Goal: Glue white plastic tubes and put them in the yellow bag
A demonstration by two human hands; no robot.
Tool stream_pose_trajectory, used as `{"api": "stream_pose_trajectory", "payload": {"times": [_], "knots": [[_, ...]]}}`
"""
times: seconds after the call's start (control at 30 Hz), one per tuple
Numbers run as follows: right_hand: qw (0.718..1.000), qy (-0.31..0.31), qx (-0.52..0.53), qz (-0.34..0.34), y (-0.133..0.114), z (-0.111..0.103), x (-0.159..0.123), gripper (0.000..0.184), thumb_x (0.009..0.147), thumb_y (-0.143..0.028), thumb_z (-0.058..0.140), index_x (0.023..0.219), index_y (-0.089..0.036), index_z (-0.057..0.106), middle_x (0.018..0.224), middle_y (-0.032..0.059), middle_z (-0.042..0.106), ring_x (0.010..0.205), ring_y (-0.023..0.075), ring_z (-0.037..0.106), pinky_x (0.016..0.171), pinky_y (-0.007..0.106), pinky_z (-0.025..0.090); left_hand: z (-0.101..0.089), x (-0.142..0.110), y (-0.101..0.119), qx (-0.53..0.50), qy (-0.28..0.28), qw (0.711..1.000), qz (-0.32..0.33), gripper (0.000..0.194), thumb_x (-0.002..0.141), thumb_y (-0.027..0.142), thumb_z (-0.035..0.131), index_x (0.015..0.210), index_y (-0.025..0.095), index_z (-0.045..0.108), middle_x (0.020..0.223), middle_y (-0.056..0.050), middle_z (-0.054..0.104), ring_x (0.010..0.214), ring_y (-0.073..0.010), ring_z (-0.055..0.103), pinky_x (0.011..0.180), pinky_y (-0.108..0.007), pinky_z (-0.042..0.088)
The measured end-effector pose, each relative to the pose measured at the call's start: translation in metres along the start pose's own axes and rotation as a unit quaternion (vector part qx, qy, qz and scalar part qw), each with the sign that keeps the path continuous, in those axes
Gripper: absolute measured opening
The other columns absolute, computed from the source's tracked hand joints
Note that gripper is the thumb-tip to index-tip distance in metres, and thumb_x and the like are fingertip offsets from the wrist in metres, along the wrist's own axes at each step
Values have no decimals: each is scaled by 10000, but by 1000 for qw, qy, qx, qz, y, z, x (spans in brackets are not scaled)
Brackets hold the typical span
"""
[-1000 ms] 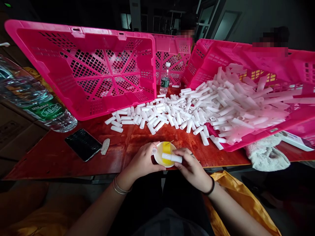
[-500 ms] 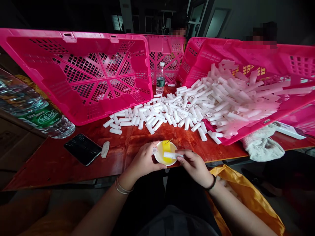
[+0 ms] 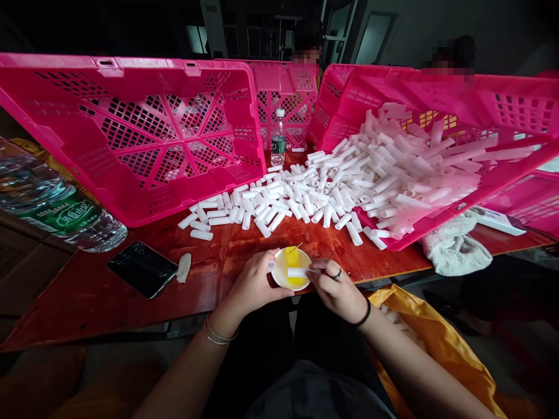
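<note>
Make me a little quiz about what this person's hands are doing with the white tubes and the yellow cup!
1. True or false: the right hand holds a white tube over the small yellow cup.
2. Which hand steadies the cup? A) the left hand B) the right hand C) neither
3. Fill in: the heap of white tubes spills out of a tipped ____ crate onto the red table.

Key
1. True.
2. A: its fingers curl around the cup's left rim.
3. Pink.
</note>
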State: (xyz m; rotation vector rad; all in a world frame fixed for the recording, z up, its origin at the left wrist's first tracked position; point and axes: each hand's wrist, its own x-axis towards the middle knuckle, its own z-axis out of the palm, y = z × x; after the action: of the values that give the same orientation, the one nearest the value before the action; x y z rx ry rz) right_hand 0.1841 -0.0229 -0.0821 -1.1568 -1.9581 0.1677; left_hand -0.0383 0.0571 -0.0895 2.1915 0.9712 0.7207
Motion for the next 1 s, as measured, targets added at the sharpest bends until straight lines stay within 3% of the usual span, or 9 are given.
{"api": "stream_pose_trajectory", "payload": {"times": [0.1,0.23,0.33,0.53,0.63,0.7,0.83,0.9,1.0], "knots": [[1000,11,17,-7,2,2,-1,194,894,-123,507,995,-225,638,1021,108,619,966,224,620,786,389,563,-5,-1,5,14,9,1000,25,785,578,479,831,1204,209,441,1319,-154,480,1236,-341,459,1034,-495,398],[976,72,165,120,-7,3,4,107,891,-223,571,992,-228,603,993,92,651,928,207,647,781,358,568,-20,-6,20,41,55,998,-1,314,899,339,505,1164,201,409,1264,-144,491,1153,-252,531,981,-400,450],[933,89,276,212,-20,-1,15,162,885,-335,594,1002,-224,601,897,67,670,757,165,647,666,296,568,-32,-8,35,96,32,995,13,221,951,251,367,1160,204,421,1095,-100,583,1016,-222,593,890,-357,491],[887,-25,339,313,-35,-19,38,306,822,-471,634,869,-169,608,695,9,600,556,108,536,498,228,472,-39,-9,52,238,19,964,117,239,936,183,395,1124,183,542,1005,-98,631,941,-260,571,850,-415,474],[937,-62,224,262,-39,-24,41,250,898,-393,526,776,-176,560,632,-11,541,526,102,477,501,231,416,-34,-14,63,194,-19,979,63,218,927,221,417,1071,183,577,948,-93,631,895,-258,564,809,-405,459],[981,-40,116,148,-45,-25,41,265,929,-307,449,698,-191,508,599,-14,509,537,113,472,537,246,398,-27,-19,78,28,-103,994,-20,204,924,310,440,987,175,579,847,-58,602,773,-200,551,706,-323,456],[999,-11,38,-26,-71,-33,38,327,950,-214,339,640,-207,443,559,-6,517,533,122,498,547,242,399,-13,-32,118,-301,-311,884,-178,387,950,441,292,905,153,546,580,58,374,449,-85,312,454,-212,334],[999,-34,3,-15,-81,-46,28,333,959,-212,325,655,-209,461,568,0,544,524,124,518,534,239,411,-11,-37,132,-272,-321,894,-151,355,944,432,337,926,159,563,637,24,470,518,-109,427,540,-242,420],[989,-86,-100,67,-77,-78,-4,324,955,-293,404,664,-222,528,542,-6,563,458,129,534,462,245,402,-27,-33,117,-64,-198,977,-47,329,872,399,549,1142,210,548,1120,-94,600,1032,-251,550,930,-381,434]]}}
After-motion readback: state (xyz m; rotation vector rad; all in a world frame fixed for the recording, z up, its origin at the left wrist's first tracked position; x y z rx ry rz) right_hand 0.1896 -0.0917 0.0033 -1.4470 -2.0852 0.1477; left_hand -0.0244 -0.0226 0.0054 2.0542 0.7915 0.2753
